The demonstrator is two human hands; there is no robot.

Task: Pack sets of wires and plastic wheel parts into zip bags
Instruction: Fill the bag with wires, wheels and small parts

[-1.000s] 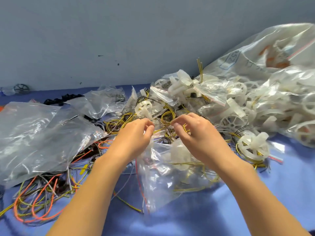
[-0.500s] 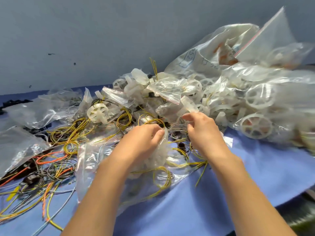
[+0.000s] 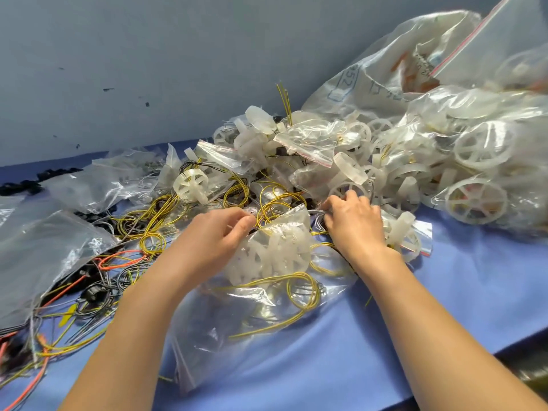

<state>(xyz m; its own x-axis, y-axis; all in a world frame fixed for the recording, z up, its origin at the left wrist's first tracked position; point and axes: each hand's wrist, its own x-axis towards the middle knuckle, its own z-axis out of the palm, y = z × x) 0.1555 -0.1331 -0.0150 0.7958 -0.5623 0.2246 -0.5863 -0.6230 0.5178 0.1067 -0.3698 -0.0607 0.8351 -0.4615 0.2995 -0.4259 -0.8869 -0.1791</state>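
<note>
A grey-blue wall (image 3: 148,54) backs a worktop (image 3: 444,292) covered in blue cloth.

From your head camera, the zip bag (image 3: 237,321) lies just below centre, running from 7 o'clock up toward the middle. Its mouth points to 12. Inside it sit white wheel parts (image 3: 272,253) and loops of yellow wire (image 3: 302,292). Your left hand (image 3: 216,241) comes in from 7 o'clock and pinches the bag's upper edge between thumb and curled fingers. Your right hand (image 3: 355,223) comes in from 5 o'clock and sits at 3 o'clock of the bag's mouth. Its fingers curl down into a tangle of wires and wheels, and whether they grip anything cannot be told.

At 11 o'clock of your left hand a loose wheel (image 3: 191,183) rests on coiled wires (image 3: 148,215). Orange wires (image 3: 118,259) trail at 9 o'clock beside crumpled clear bags (image 3: 44,250). At 12 o'clock a small bag (image 3: 305,140) with a red strip tops the heap. Filled bags (image 3: 474,149) of wheels are piled at 2 o'clock.
</note>
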